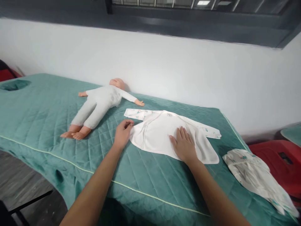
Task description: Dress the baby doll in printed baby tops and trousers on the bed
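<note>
A small white baby shirt (pixel 157 138) lies spread on a green quilted cover, its patterned sleeves stretched out to both sides. My left hand (pixel 123 133) pinches the shirt's left edge between thumb and fingers. Flat on the right part of the shirt rests my right hand (pixel 184 144), fingers extended and palm down. Up and to the left, a baby doll (pixel 101 100) in a white cloth body lies on its back, arms out, not touched by either hand.
The green-covered bed (pixel 47 116) runs along a white wall. A crumpled white patterned garment (pixel 256 175) lies at its right end, beside a red chair (pixel 279 160). A round hole (pixel 15 85) shows in the cover at the far left.
</note>
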`<state>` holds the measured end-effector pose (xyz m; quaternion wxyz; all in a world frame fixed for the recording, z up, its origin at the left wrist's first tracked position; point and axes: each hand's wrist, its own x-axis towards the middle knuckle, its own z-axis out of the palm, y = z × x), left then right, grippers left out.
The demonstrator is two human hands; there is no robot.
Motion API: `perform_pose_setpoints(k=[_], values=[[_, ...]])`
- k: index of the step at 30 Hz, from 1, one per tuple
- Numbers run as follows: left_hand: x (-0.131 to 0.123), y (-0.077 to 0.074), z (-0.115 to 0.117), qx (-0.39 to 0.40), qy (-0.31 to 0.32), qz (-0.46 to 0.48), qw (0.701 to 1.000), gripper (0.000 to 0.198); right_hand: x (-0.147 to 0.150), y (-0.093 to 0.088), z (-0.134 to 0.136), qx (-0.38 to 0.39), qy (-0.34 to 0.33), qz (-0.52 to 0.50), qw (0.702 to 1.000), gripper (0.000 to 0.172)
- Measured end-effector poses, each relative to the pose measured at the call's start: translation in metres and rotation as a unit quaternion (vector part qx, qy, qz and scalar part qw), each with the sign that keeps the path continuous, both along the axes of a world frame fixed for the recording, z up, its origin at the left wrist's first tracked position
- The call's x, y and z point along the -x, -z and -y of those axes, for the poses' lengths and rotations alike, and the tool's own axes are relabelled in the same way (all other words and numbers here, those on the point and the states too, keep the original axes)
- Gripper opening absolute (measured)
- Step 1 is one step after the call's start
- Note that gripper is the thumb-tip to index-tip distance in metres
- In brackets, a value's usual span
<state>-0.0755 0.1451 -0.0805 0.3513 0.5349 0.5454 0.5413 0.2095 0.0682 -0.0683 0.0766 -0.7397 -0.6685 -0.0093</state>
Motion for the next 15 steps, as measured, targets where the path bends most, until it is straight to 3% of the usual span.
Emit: perform_pose_setpoints(k=[4,7,11,15], values=[[0.004,-0.01,0.001,-0.036,-0.032,-0.069,0.996,0.023,-0.004,-0.01,0.016,-0.044,-0.072,-0.04,0.996,0.08],[0.031,-0.031,-0.002,-0.107,-0.025,-0.144,0.983,0.025,0.012,-0.029,-0.009,-0.076,-0.09,-0.107,0.987,0.078],[0.113,-0.062,-0.022,-0.17,-0.075,-0.255,0.949,0.029,0.076,-0.054,-0.099,-0.069,-0.114,-0.215,0.967,0.07],[0.207,-0.068,-0.058,-0.089,-0.147,-0.319,0.932,0.042,0.157,-0.06,-0.214,-0.102,-0.143,-0.268,0.947,0.072]])
